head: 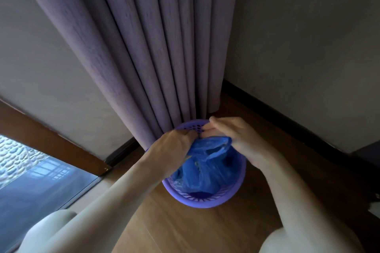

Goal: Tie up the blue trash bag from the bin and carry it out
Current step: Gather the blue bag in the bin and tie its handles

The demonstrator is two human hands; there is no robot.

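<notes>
A blue trash bag [207, 162] sits inside a round purple plastic bin [205, 201] with a perforated wall, standing on the wooden floor at the foot of a curtain. My left hand [170, 146] grips the bag's upper left edge over the bin's far rim. My right hand [232, 135] holds the bag's top edge from the right, fingers curled toward the left hand. The bag's mouth is gathered between both hands and bunched up. The bag's contents are hidden.
A purple pleated curtain [144, 47] hangs directly behind the bin. A grey wall with dark skirting [287, 109] runs on the right. A glass panel with a wooden frame [51, 135] lies at the left. My knees show at the bottom edge.
</notes>
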